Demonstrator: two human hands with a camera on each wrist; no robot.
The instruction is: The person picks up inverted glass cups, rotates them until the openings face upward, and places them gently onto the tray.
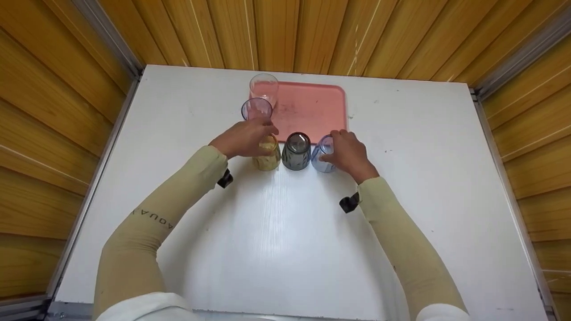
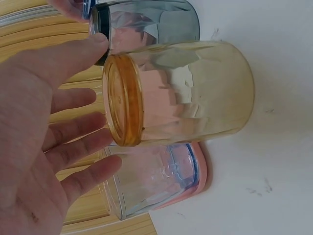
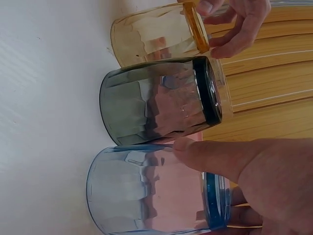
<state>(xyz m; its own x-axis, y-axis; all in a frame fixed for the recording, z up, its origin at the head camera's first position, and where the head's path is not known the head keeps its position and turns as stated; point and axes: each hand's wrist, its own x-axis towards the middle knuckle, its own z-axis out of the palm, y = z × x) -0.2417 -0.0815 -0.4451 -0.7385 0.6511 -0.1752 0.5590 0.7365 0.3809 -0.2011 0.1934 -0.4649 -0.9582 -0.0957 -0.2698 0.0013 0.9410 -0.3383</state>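
Note:
Three tinted glasses stand upside down in a row: a yellow glass, a dark grey glass and a blue glass. My left hand is over the yellow glass. In the left wrist view its fingers are spread loosely around the thick base of the yellow glass, with the thumb tip close to the dark glass's base. At the row's right end, my right hand grips the blue glass. The right wrist view has the thumb along the side of the blue glass and the other fingers partly hidden behind it.
Behind the row lies a pink tray on the white table. At its left side are a clear glass and a purple-rimmed glass, both mouth up. Wooden slatted walls enclose the table.

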